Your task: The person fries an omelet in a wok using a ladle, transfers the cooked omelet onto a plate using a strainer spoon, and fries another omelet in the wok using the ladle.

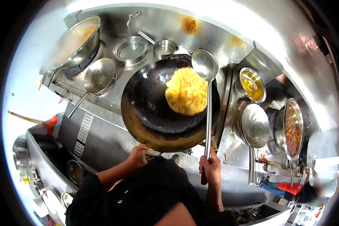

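Note:
A large dark wok (150,101) is tilted in front of me, with a yellow round of fried egg (186,94) on the right part of its inner surface. At the wok's near edge, my left hand (137,155) is closed around its handle through a pale cloth (144,158). The handle itself is mostly hidden. My right hand (210,167) wraps round the lower handle of a long metal ladle (205,64). The ladle's bowl is over the wok's far right rim, beside the egg; I cannot tell whether they touch.
Left of the wok are a perforated strainer (99,75) and a large steaming pan (77,45). A water basin (130,49) and saucepan (164,48) stand behind. To the right are an oil bowl (252,84), another strainer (255,124) and a pan of reddish food (292,130). A person (290,187) stands far right.

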The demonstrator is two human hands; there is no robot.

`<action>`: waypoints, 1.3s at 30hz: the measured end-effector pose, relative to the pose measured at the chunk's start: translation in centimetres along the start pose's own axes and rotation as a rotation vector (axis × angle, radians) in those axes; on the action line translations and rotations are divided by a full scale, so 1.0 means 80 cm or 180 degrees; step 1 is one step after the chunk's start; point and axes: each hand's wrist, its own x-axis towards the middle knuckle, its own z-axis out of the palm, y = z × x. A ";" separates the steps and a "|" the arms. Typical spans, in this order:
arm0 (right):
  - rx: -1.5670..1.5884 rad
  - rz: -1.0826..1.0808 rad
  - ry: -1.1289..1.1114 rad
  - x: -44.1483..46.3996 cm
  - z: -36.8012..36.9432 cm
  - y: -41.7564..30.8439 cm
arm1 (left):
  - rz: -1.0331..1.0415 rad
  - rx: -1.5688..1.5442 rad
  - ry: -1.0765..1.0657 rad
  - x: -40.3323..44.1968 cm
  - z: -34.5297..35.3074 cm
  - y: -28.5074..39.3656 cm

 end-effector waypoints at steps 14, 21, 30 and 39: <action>0.0133 -0.0216 -0.0117 0.013 0.014 -0.001 | 0.1172 0.1187 -0.0247 0.097 0.060 -0.049; -0.0167 -0.0065 -0.0104 -0.008 0.003 -0.013 | 0.0078 -0.0105 -0.0411 0.002 -0.020 0.059; 0.0039 0.0134 -0.0394 0.002 0.028 -0.026 | 0.1152 0.1417 -0.0686 0.085 0.083 0.005; 0.0826 0.0357 -0.0187 0.013 0.017 -0.027 | 0.0541 0.0358 -0.0266 0.107 0.104 0.044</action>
